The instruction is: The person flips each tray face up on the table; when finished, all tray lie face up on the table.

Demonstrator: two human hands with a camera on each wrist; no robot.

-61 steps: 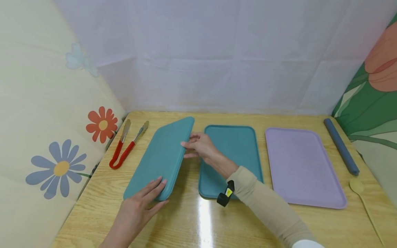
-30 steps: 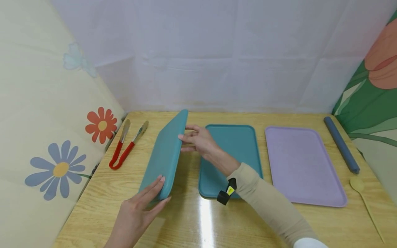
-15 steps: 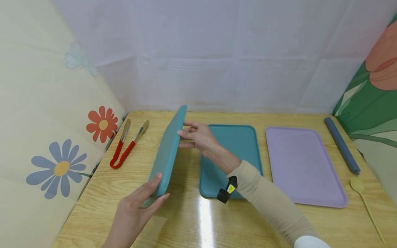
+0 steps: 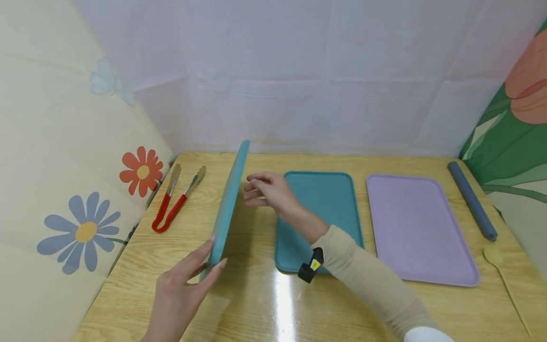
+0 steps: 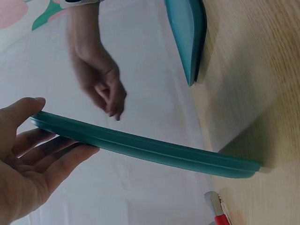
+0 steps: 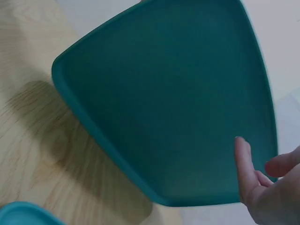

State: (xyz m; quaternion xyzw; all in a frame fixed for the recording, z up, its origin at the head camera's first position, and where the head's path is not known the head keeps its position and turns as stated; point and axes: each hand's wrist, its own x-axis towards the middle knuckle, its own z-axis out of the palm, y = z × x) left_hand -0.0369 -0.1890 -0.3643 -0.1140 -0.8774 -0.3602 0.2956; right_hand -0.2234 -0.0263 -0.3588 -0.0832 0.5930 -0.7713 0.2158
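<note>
In the head view my left hand (image 4: 177, 285) grips the near edge of a teal tray (image 4: 229, 204), thumb on one face and fingers on the other. The tray stands tilted, nearly on its side, its lower long edge at the wooden table. In the left wrist view the tray (image 5: 140, 145) shows edge-on. My right hand (image 4: 275, 194) hovers just right of it with loosely bent fingers, holding nothing; a gap separates the two. The right wrist view shows the tray's recessed face (image 6: 164, 103) with the right hand (image 6: 269, 187) in front of it.
A second teal tray (image 4: 322, 204) lies flat under my right forearm, with a lilac tray (image 4: 420, 228) to its right. Red-handled tongs (image 4: 175, 209) lie at left. A dark blue roll (image 4: 472, 202) and a yellow spoon (image 4: 493, 256) lie along the right side.
The tray has swung up from a leaning position to nearly upright, its top edge shifting left. My right hand has let go of its edge; my left hand still holds it.
</note>
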